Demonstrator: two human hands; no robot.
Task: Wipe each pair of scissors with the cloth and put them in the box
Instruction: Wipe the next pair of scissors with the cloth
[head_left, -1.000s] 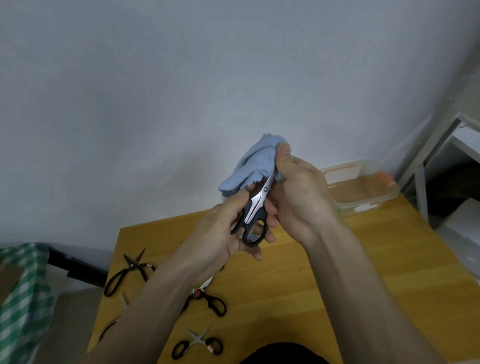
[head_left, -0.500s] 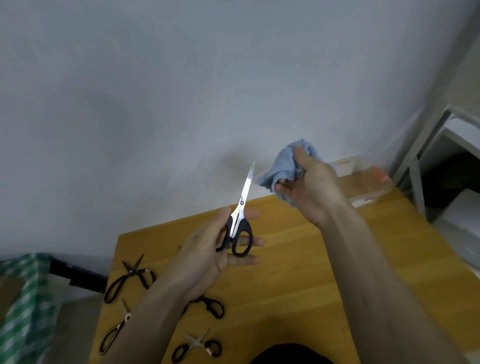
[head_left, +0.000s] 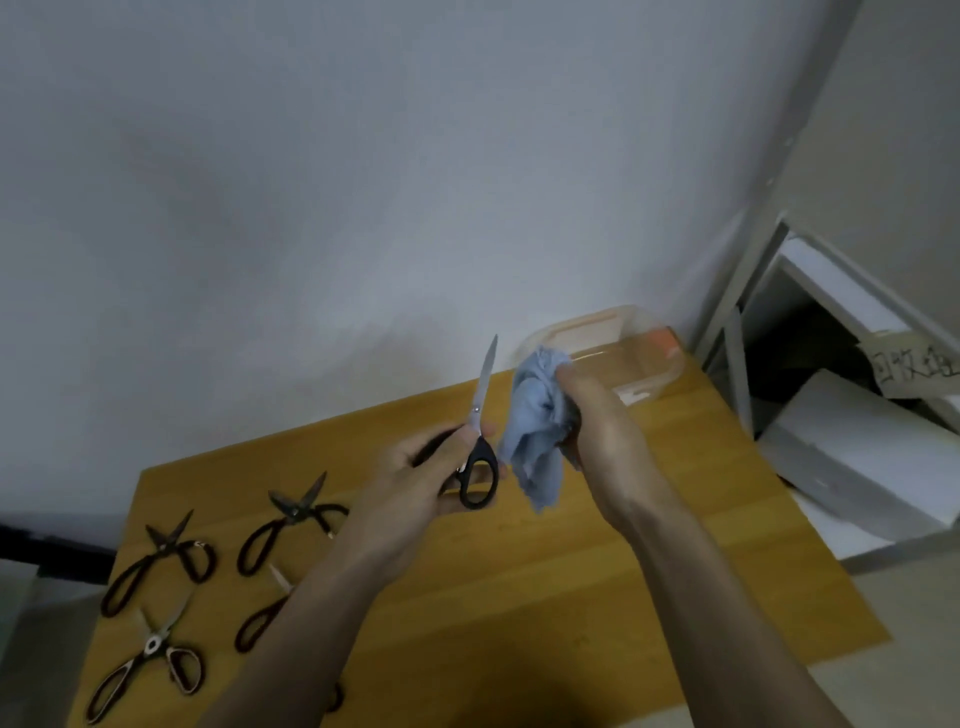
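A wooden table (head_left: 545, 597) stood against a pale grey wall (head_left: 363, 182), and above its middle the left hand (head_left: 415, 483) gripped black-handled scissors (head_left: 480, 441) by the handles, their shut silver blades pointing up and away toward the wall. Just beside them but apart, the right hand (head_left: 602, 431) clutched a bunched blue cloth (head_left: 535, 431), whose loose end hung clear of the tabletop. The clear box (head_left: 649, 364) sat behind that hand at the far right corner, bare wood lay open below the hands, and spare scissors (head_left: 156, 561) lay spread along the left edge.
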